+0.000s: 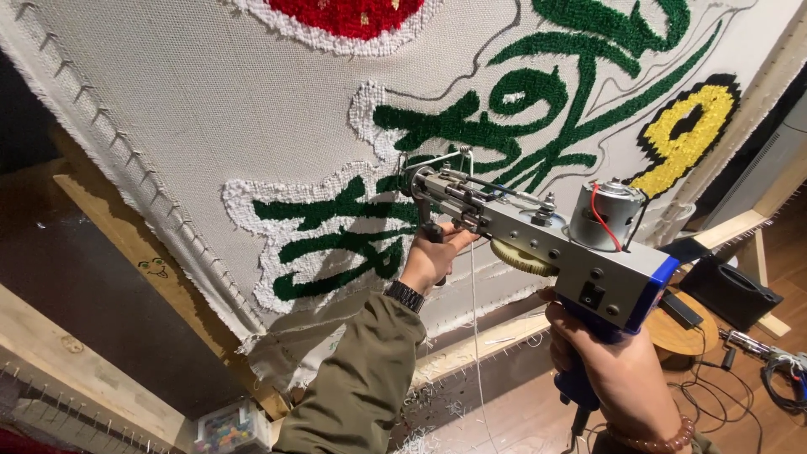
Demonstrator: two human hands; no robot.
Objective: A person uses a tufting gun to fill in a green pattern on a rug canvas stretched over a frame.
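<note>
Mid-tufting at the stretched backing cloth [210, 109]: my left hand [430, 256] is closed around the front grip of the tufting gun [538, 240], my right hand [609, 361] wrapped tight on its blue handle (2 hands steadying). Its long axis runs from 4 o'clock to 10 o'clock, needle against the green pile [336, 244]. Next stroke needs steady pressure.

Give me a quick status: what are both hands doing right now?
Left hand grips tufting gun front handle. Right hand holds blue rear grip. Needle tip against stretched cloth. Nothing in the way.
</note>
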